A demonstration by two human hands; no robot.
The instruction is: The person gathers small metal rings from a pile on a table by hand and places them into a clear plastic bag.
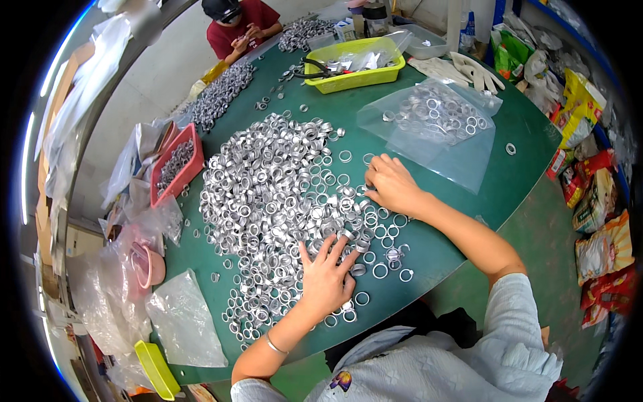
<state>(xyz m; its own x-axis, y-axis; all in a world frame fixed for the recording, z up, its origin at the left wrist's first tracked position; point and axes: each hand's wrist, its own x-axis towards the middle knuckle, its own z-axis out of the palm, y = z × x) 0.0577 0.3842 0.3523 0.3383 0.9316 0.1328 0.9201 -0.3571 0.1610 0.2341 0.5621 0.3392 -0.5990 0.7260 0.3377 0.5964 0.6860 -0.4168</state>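
A large heap of small silver metal rings covers the middle of the green table, thinning to single rings at its right edge. My left hand lies palm down on the near right part of the heap, its fingers spread and touching rings. My right hand rests at the heap's right edge with fingers curled down. What its fingertips hold, if anything, is hidden beneath them. Beyond it lies a clear plastic bag with many rings inside.
A yellow-green basket holding bags and black-handled pliers stands at the back. A pink basket of rings sits left, above a pink cup and a flat plastic bag. White gloves lie far right. Another person handles something small.
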